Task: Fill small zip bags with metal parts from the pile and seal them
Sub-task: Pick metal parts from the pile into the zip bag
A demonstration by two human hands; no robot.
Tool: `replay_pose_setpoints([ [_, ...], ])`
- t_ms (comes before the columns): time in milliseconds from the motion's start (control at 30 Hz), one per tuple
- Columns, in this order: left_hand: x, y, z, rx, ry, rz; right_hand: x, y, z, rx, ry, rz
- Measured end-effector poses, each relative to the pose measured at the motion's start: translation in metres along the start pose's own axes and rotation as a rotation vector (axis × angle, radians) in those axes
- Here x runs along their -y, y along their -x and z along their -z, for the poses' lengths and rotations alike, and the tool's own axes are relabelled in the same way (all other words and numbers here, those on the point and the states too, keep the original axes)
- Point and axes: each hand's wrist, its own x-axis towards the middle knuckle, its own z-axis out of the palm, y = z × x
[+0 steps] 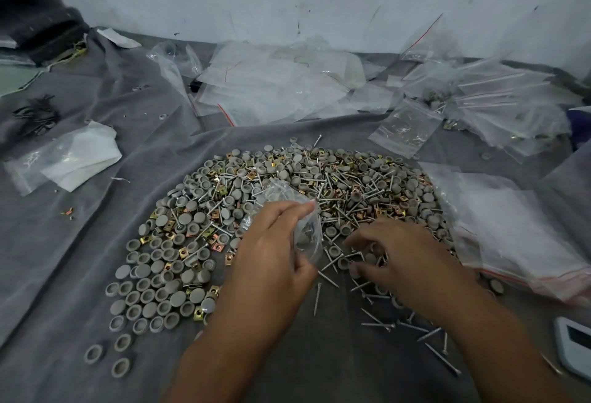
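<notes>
A person's left hand is gripping a small clear bag just above the near edge of the pile, fingers and thumb curled round its mouth, a few parts already showing inside. Just beside it, the right hand is reaching into loose screws with fingers curled over them; whether it is actually pinching one cannot be told. The pile of grey caps, brass-coloured clips and screws is spreading wide across the grey cloth covering the table, so most of the work appears to be waiting. Farther back at right, filled bags are lying in a heap, suggesting a fair number are done, while empty bags are stacking up behind the pile. The bag in hand looks partly filled and not yet sealed. No brand, label or legible writing is showing anywhere.
</notes>
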Motion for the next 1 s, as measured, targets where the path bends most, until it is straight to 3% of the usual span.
replay_pose_setpoints([
  [167,0.001,0.003,0.002,0.016,-0.033,0.008,0.008,0.001,-0.009,0.054,0.077,-0.03],
  [500,0.002,0.004,0.007,0.007,-0.145,0.04,0.021,-0.003,-0.022,-0.137,0.231,-0.07],
  [600,0.003,0.003,0.005,0.014,-0.112,0.036,0.015,-0.006,-0.023,-0.124,0.103,-0.075],
  [700,0.006,0.003,0.003,0.033,-0.078,0.033,0.011,-0.004,-0.015,-0.135,-0.184,-0.06],
  [867,0.008,0.002,0.001,0.042,-0.026,0.033,0.036,0.009,0.006,-0.42,-0.572,0.24],
  [933,0.007,0.002,0.0,0.032,-0.007,0.009,0.049,0.011,-0.002,-0.437,-0.535,0.314],
  [1000,0.006,0.002,0.0,0.015,0.008,-0.007,0.056,0.01,-0.013,-0.458,-0.337,0.323],
])
